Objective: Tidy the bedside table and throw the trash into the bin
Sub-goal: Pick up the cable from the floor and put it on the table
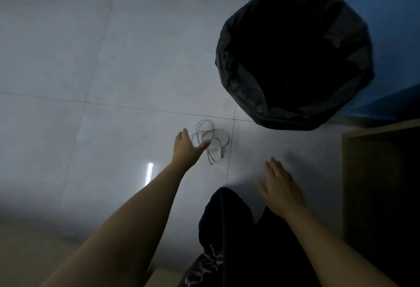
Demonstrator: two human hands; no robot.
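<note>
White charging cable [212,138]: lies in a loose tangle of loops on the pale floor tile [113,59], just beyond the left hand's fingertips and thumb. One plug end trails toward the person. Several loops cross each other and none is tied.

Left hand [185,148]: arm stretched forward and down, palm toward the floor, fingers straight, thumb spread wide. The thumb tip overlaps the near loops. Whether it touches them cannot be told from this view. Nothing is held.

Right hand [280,191]: nearer the body and off to the right of the cable, well apart from it. Fingers are flat and relaxed, and it holds nothing.

Bin [229,64]: lined with a black bag, mouth open, standing ahead of the right hand and just beyond the cable. The inside is too dark to read.

Wooden furniture [377,184]: to the right of the right hand, probably the bedside table, with only its edge in view. A dark trouser leg [227,214] and a laced shoe [204,264] sit below between the arms.

Step in hand, as judged: picking the cable off the floor.
- Close the fingers over the spot where the loops cross, so the whole bundle lifts as one.
- Pinching a single strand would likely let the rest uncoil and drag.
- The tile looks smooth, so a scooping grip with the thumb under the loops should serve better than a press from above.
- The right hand is free to gather the trailing plug end.
- The frame does not settle whether the cable goes in the bin or back on the table.
</note>
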